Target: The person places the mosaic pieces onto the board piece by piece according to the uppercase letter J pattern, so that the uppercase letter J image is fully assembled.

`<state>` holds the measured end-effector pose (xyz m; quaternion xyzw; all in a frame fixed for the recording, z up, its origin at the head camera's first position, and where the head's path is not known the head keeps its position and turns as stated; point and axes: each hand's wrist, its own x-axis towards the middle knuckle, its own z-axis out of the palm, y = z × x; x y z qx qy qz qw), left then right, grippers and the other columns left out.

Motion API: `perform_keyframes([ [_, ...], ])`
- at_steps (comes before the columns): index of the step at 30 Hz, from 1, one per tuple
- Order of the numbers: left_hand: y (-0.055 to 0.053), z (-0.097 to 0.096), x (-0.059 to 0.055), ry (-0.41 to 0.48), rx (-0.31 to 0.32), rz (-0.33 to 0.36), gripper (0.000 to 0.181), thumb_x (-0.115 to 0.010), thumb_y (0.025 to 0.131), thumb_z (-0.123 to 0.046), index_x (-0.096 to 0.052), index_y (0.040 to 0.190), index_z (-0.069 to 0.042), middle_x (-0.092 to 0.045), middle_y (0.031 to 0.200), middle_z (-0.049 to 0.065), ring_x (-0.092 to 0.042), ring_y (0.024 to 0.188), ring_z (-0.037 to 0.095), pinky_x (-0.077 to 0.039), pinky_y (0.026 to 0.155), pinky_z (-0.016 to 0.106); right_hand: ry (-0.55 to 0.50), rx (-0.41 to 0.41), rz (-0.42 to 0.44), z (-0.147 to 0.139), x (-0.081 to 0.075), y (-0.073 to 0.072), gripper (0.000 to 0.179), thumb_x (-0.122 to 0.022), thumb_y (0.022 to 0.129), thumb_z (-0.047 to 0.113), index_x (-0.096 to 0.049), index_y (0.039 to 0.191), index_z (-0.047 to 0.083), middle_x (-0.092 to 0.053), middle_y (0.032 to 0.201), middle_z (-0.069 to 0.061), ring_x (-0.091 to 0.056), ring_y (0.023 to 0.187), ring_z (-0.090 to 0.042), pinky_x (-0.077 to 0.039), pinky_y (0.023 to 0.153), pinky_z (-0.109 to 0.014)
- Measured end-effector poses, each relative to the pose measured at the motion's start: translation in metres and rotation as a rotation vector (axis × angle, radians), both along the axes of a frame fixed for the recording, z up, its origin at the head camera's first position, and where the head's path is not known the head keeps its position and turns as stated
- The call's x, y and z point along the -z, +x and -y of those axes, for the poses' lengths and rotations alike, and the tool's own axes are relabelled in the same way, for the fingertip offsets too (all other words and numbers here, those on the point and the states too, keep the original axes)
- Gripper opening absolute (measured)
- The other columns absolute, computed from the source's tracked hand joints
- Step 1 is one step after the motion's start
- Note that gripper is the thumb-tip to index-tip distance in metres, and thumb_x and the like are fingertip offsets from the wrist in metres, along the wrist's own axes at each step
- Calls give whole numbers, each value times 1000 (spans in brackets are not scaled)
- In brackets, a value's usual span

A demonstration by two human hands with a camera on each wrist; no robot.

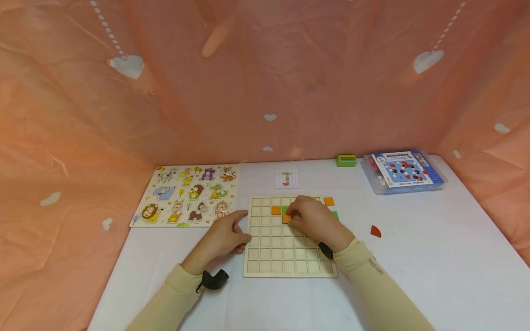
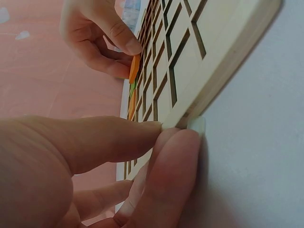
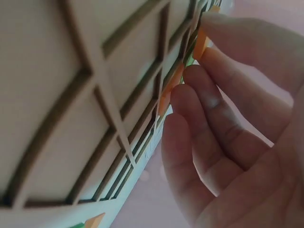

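Note:
A pale wooden grid board (image 1: 265,266) lies on the white table. At its left edge is my left hand (image 1: 225,233), its thumb and a finger gripping the rim (image 2: 175,114). My right hand (image 1: 316,220) is over the upper middle of the board, where thumb and index finger pinch an orange square tile (image 3: 201,43). That tile is tilted above the cells. Another orange tile (image 1: 276,210) sits in an upper cell, and a green tile (image 1: 284,209) shows beside it, partly hidden by the held tile and the hand.
Behind the board lies a pattern card (image 1: 287,179) with a coloured J shape. To the right are a loose orange tile (image 1: 329,201), a green tile (image 1: 335,214) and a red quarter-round piece (image 1: 376,231). An animal puzzle (image 1: 182,193), green block (image 1: 346,160) and plastic box (image 1: 403,172) stand farther out.

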<state>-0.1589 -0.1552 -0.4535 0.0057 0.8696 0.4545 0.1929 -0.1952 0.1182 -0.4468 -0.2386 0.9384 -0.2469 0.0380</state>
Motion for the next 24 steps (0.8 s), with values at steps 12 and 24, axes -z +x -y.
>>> perform_keyframes([
  [12, 1, -2, 0, -17, -15, 5, 77, -81, 93, -6, -49, 162, -10, -69, 80, 8, -70, 61, 17, -64, 58, 30, 29, 8, 2, 1, 0, 2, 15, -85, 90, 13, -83, 105, 11, -73, 98, 1, -62, 87, -14, -62, 86, -36],
  [24, 1, -2, 0, -26, -15, -1, 76, -81, 92, -6, -49, 162, -9, -69, 81, 8, -70, 61, 17, -64, 59, 30, 47, 1, -8, 3, 0, 2, 14, -84, 91, 12, -83, 104, 11, -72, 99, 0, -66, 92, -17, -62, 90, -39],
])
